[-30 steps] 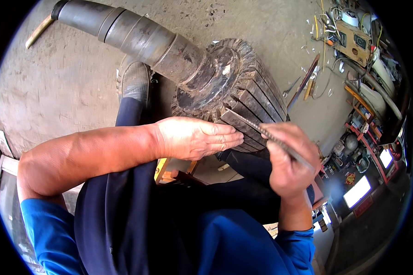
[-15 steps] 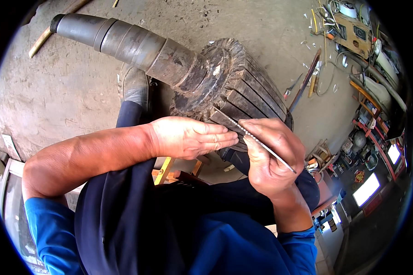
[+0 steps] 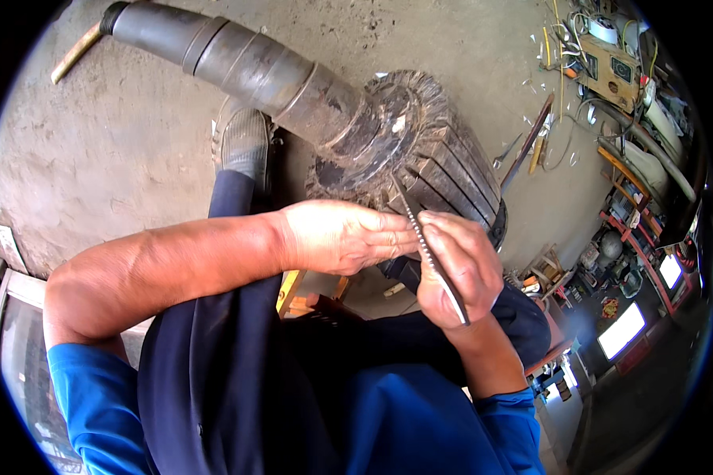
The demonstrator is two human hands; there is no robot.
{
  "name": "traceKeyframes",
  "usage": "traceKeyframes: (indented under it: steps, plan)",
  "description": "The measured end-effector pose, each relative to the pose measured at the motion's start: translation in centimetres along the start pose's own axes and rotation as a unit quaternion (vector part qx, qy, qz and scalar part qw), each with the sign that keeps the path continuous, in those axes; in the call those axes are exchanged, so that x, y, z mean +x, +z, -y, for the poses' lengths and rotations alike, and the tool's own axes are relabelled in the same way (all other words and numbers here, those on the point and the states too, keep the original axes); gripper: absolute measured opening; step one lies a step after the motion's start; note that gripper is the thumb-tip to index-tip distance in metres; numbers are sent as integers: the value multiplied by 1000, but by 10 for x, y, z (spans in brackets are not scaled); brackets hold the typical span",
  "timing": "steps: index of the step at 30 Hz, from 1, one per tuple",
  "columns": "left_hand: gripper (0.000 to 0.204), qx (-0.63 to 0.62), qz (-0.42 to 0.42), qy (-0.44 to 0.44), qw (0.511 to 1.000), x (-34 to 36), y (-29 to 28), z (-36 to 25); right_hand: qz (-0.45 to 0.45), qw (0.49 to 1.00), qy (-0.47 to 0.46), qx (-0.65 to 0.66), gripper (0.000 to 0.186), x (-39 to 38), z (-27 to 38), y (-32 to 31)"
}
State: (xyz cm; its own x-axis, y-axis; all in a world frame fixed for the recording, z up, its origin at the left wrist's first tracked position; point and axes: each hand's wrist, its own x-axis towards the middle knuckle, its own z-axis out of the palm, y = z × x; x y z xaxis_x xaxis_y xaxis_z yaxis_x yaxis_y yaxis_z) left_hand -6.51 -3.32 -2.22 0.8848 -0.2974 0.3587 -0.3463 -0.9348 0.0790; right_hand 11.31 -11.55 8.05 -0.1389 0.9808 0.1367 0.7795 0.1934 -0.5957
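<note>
Workshop floor (image 3: 135,134): toothed blade (image 3: 426,250) at the slotted drum (image 3: 450,178)

Nearest, along the bottom of the frame, are dark trousers (image 3: 214,356). Right of centre, the right hand (image 3: 461,269) pinches the blade between thumb and fingers, its tip at the drum's slotted rim. At centre, the left hand (image 3: 337,235) has its fingers straight and pressed together beside the blade; how firmly they bear on the drum, I cannot tell. The step in hand looks like working the tip along one slot; a further stroke would call for a steady angle, with the left fingers, the closest hindrance, kept off the teeth. Beyond, a thick shaft (image 3: 269,73) runs to the upper left, past a shoe (image 3: 245,146), with a wooden handle (image 3: 76,54) by its end. Farther, a dark bar (image 3: 528,144) and a boxy unit (image 3: 610,75) lie upper right.
</note>
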Motion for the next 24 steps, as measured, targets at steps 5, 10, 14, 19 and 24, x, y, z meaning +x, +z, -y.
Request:
traceKeyframes:
  steps: [5, 10, 14, 19, 24]
  plan:
    - [57, -1, -4, -2, 1000, 1, 6, 1, 6, 989, 136, 56, 22, 4, 14, -31]
    - [66, -40, 0, -37, 999, 2, 8, -7, 30, 953, 255, 162, 13, 24, 1, -46]
    - [58, -49, -17, -39, 998, 1, 5, -4, 56, 975, 181, 112, 17, 32, -4, -44]
    - [63, -69, -13, -39, 997, -1, 4, -1, -22, 998, 59, 30, 24, 8, -6, -13]
    - [65, -68, 1, -54, 996, -3, 3, -8, -5, 995, 68, 68, 24, 5, -9, -20]
